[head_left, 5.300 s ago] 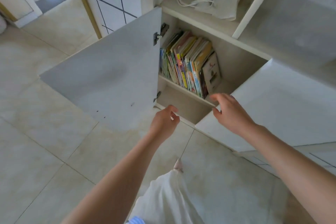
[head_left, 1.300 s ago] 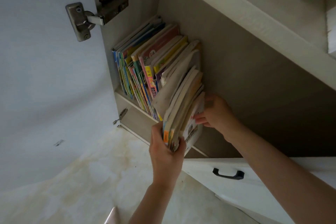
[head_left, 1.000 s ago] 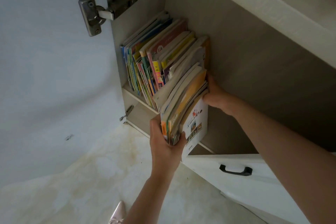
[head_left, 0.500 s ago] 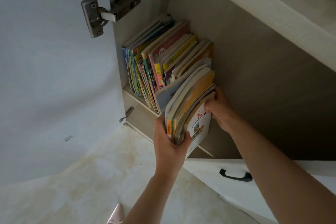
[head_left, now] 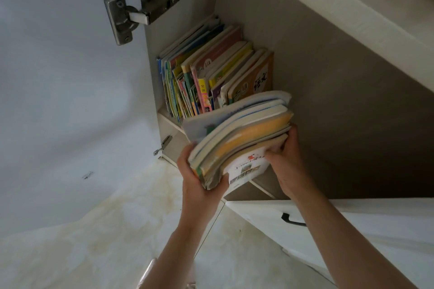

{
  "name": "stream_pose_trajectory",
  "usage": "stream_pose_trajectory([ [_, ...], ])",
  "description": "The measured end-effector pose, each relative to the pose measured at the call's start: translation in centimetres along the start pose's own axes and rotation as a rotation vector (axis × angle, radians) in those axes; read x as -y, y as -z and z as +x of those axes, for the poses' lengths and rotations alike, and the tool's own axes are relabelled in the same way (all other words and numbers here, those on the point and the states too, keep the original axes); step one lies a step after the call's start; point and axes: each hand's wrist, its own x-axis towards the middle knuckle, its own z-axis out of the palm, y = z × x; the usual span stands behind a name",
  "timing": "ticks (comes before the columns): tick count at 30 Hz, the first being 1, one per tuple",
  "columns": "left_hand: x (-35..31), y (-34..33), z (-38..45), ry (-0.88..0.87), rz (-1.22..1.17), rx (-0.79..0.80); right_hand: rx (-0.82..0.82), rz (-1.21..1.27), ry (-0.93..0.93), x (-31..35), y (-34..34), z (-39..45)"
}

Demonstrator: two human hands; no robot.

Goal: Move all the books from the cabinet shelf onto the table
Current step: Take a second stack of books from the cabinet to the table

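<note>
Bundle of thin paperback books with a white-covered one outermost (head_left: 239, 141) has tipped forward out of the open white cabinet shelf (head_left: 171, 122) since half a second ago, now clear of the row. Left hand (head_left: 199, 180) wraps the spine end, right hand (head_left: 285, 157) clamps the far edge. Colourful upright books (head_left: 206, 77) remain on that shelf, so several more trips are likely. Table not visible.

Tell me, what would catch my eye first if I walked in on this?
Probably the bundle of books at the centre, tilted out of the open cabinet, with the left hand gripping its lower end and the right hand holding its far side. Behind it, a colourful row of books stands on the shelf. At upper left, a metal hinge joins the open door.
</note>
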Motion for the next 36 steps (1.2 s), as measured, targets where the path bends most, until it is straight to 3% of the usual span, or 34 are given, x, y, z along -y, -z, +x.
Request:
stream_pose_trajectory([
  [4,0.0,0.4,0.1,0.079,-0.057,-0.059,-0.006,-0.112,-0.025,0.0,-0.5,-0.8],
  [12,-3.3,3.4,-1.2,0.132,-0.101,-0.016,0.032,-0.274,0.083,2.4,-1.4,-3.7],
  [24,-14.0,12.6,-9.5,0.291,-0.056,-0.207,0.383,-0.447,0.269,9.4,-3.9,-14.7],
  [36,-22.0,21.9,-25.3,0.463,-0.408,-0.507,0.689,-0.413,0.562,11.9,-12.2,-30.3],
])
